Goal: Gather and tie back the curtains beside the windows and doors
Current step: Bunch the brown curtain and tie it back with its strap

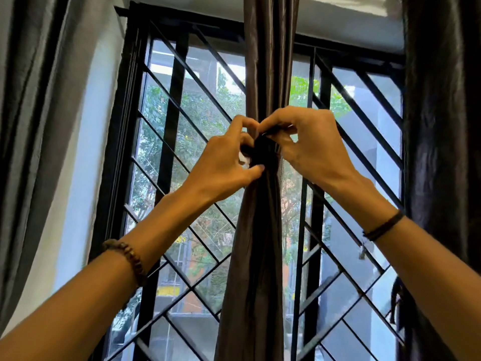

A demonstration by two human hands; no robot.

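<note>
A dark brown curtain (268,74) hangs down the middle of the window, bunched into a narrow column and pinched in at hand height. A dark tie-back (264,148) wraps the bunch there, with a small white piece showing at its left. My left hand (223,165) grips the tie and the curtain from the left, thumb and fingers closed on them. From the right, my right hand (307,144) pinches a dark end of the tie above the bunch. Below the tie the curtain (255,269) flares out.
Behind the curtain is a black-framed window (122,142) with a diagonal metal grille (197,82). A grey curtain (33,113) hangs at the left and a dark curtain (442,126) at the right. A white wall (78,178) lies left of the frame.
</note>
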